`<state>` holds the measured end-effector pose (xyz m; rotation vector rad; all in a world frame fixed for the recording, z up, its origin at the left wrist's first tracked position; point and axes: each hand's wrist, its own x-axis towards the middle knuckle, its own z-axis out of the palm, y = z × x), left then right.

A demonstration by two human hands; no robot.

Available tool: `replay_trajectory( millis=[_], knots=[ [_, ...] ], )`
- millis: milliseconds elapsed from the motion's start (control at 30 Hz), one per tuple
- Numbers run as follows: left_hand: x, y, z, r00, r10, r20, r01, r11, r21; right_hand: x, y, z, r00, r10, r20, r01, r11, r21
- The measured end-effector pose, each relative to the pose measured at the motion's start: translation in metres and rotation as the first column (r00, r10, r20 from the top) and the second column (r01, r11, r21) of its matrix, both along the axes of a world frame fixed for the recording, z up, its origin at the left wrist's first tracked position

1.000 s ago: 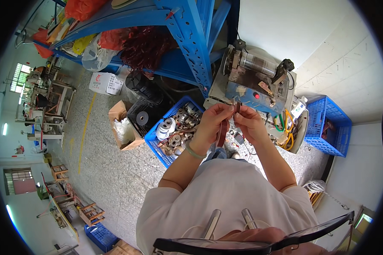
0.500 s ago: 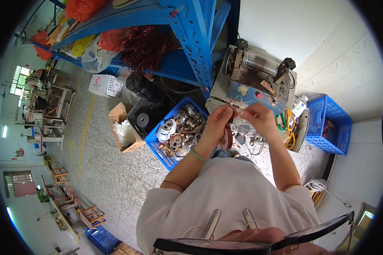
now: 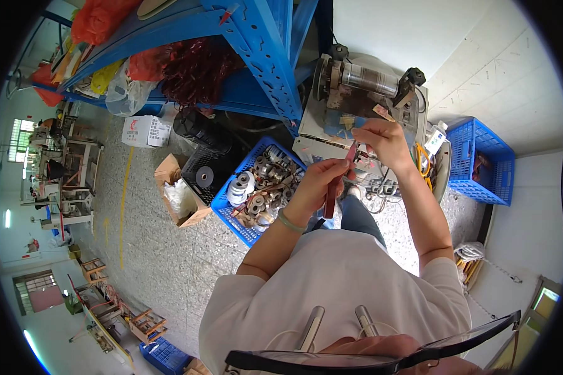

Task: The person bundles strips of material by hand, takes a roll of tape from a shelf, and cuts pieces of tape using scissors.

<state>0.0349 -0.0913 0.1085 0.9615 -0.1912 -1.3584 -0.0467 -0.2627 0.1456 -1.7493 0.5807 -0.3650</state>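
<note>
My left hand (image 3: 319,184) is closed on a dark red strap-like strip (image 3: 331,201), which hangs below the fingers and also sticks up above them. At its upper end, my right hand (image 3: 385,142) has thumb and fingers pinched together. Whether those fingertips grip the strip itself or something small on it is too fine to make out. Both hands are raised in front of my body, just short of a bench machine (image 3: 369,94) with a metal roller and a stained blue top.
A blue crate (image 3: 234,226) full of metal parts and rolls stands left of my hands, beside an open carton (image 3: 197,215). Behind rises a blue steel rack (image 3: 266,65) with bags. Another blue crate (image 3: 481,165) sits at the right wall, near yellow cables (image 3: 424,161).
My right hand has moved up and forward, away from the left. The red strip, earlier showing a round coiled side, now appears edge-on and stretches above my left hand. The view has shifted slightly.
</note>
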Motion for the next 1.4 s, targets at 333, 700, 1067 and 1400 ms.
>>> replay_trajectory(
  millis=[333,700,1067,1400],
  knots=[
    [-0.002,-0.016,0.002,0.989,0.128,0.076,-0.134,0.988,0.079,0.012,-0.004,-0.01,0.968,0.026,0.248,0.113,0.842,-0.527],
    [0.002,-0.07,0.005,0.945,0.322,-0.056,-0.316,0.944,0.091,-0.04,0.057,-0.044,1.0,-0.009,0.024,-0.014,0.596,0.803],
    [0.024,-0.083,0.017,0.935,0.201,0.291,-0.265,0.944,0.199,-0.024,0.067,-0.045,0.985,-0.1,0.144,-0.051,0.619,0.784],
    [0.033,-0.108,0.015,0.956,0.123,0.267,-0.21,0.922,0.325,-0.014,0.041,-0.043,0.978,-0.165,0.127,0.006,0.632,0.775]
  ],
)
